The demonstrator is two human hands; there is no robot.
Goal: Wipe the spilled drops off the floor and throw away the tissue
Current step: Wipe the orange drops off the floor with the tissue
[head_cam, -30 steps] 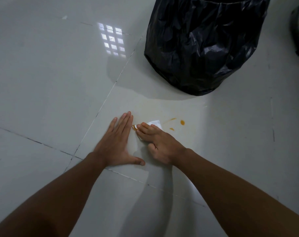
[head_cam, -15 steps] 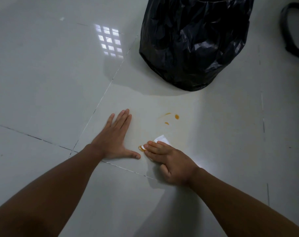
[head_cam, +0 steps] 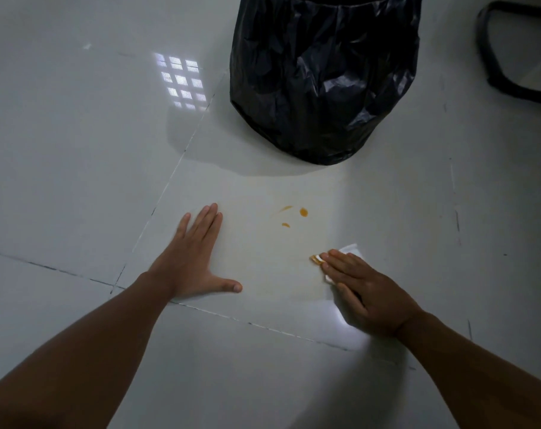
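Down on the pale tiled floor (head_cam: 77,150), I've got both hands planted. My left hand (head_cam: 191,261) lies flat and spread, palm down, fingers pointing away from me and thumb stuck out to the right, gripping nothing. My right hand (head_cam: 365,292) is pressed flat on top of the white tissue (head_cam: 349,249), fingers straight and pinning it to the tile rather than curled round it. A corner of the tissue pokes out past my fingertips, another edge shows beside the index finger, and an orange-stained bit sits right at the fingertip. Ahead, between the two hands and a little further from me, three orange drops (head_cam: 303,212) lie on the tile: a thin streak, a round blob and a small dab below them. They're near the tissue but clear of it. Beyond the drops stands the bin lined with a black bag (head_cam: 321,82), its base well apart from the spill. Over in the far right corner, a dark curved object (head_cam: 491,69) is cut off by the frame edge; I can't tell what it is.
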